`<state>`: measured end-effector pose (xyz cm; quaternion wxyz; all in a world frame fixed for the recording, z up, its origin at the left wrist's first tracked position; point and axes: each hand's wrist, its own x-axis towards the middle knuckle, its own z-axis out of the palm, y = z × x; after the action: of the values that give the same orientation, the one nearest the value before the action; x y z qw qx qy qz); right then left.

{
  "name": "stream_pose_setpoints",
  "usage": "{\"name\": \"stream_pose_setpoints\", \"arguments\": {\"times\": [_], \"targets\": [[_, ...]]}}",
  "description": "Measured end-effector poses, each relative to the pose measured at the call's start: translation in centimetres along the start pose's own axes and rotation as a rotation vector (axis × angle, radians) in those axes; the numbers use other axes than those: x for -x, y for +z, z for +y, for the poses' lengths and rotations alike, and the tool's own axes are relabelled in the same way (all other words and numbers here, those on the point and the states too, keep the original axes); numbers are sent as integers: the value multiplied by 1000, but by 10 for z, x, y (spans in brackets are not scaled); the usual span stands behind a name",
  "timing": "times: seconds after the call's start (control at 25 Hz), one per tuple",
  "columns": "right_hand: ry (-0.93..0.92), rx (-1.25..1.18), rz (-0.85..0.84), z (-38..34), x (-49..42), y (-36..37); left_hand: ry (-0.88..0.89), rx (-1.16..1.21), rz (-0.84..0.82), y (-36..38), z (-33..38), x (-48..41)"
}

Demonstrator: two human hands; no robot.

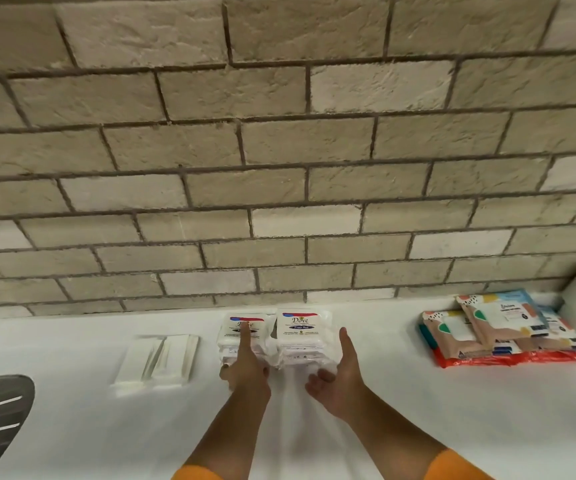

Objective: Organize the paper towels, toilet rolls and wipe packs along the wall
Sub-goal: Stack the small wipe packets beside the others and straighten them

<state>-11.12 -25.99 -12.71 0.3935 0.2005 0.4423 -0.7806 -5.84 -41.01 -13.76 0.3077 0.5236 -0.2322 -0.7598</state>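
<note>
Fingers first: the left hand is laying one straight forefinger on top of the left Dove stack, gripping nothing. The right hand is standing flat and relaxed along the right side of the right Dove stack. Both stacks are sitting close side by side at the foot of the brick wall. This is looking like the squaring-up step for these wipes. Further right, the colourful wipe packs are lying in a skewed heap, so the next move is probably calling for a reach there and a two-handed nudge toward the wall.
</note>
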Motion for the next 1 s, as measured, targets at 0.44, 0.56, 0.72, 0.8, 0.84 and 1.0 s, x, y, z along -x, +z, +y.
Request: {"name": "stream_pose_setpoints", "arguments": {"times": [0.44,0.56,0.72,0.8,0.84,1.0], "targets": [[-268,-28,396,-30,43,-128,-257,-286,-168,14,-147,122],[-320,-69,495,-66,51,-172,-292,-330,-212,37,-179,156],[-422,-111,626,-134,57,-235,-261,-455,-221,81,-220,191],[-405,-124,635,-176,55,-272,-285,-528,-214,111,-238,205],[-382,-126,630,-196,52,-288,-318,-547,-231,127,-247,211],[-338,-120,610,-265,42,-325,-519,-486,-293,183,-270,228]]}}
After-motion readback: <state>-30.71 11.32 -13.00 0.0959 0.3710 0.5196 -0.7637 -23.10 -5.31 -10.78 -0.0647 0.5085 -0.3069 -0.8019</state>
